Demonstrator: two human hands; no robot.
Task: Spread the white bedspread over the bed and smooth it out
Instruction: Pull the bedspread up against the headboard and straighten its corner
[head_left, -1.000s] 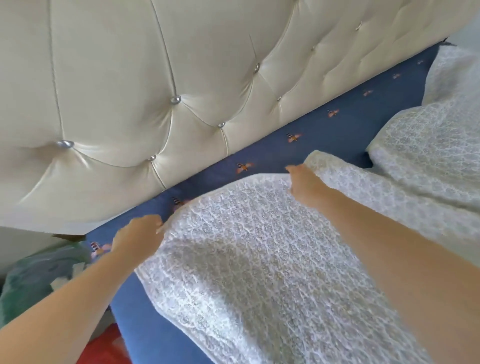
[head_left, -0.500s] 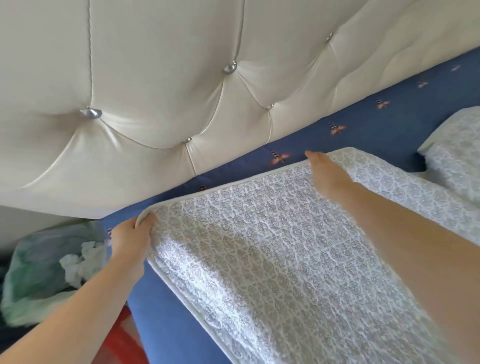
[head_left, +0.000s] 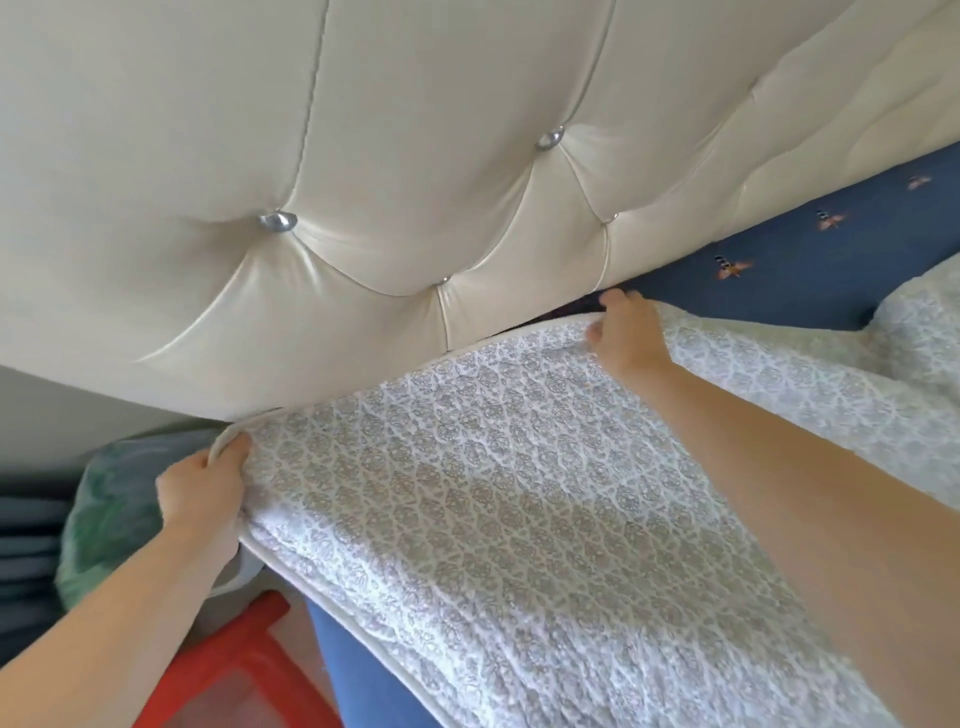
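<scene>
My left hand (head_left: 200, 486) grasps the bedspread (head_left: 493, 493) corner at the bed's edge, touching the headboard (head_left: 363, 182). My right hand (head_left: 626, 332) pinches its top hem against the headboard. Blue sheet (head_left: 779, 280) lies bare to the right.

Both hands gripping white bedspread (head_left: 493, 483) edge, against cream tufted headboard (head_left: 363, 182)

The white bedspread (head_left: 519, 493) runs off the lower right of the frame and hides most of the blue sheet (head_left: 810, 275), while a green bundle (head_left: 109, 519) and a red object (head_left: 228, 670) at lower left are blurred, partly covered and cropped.
</scene>
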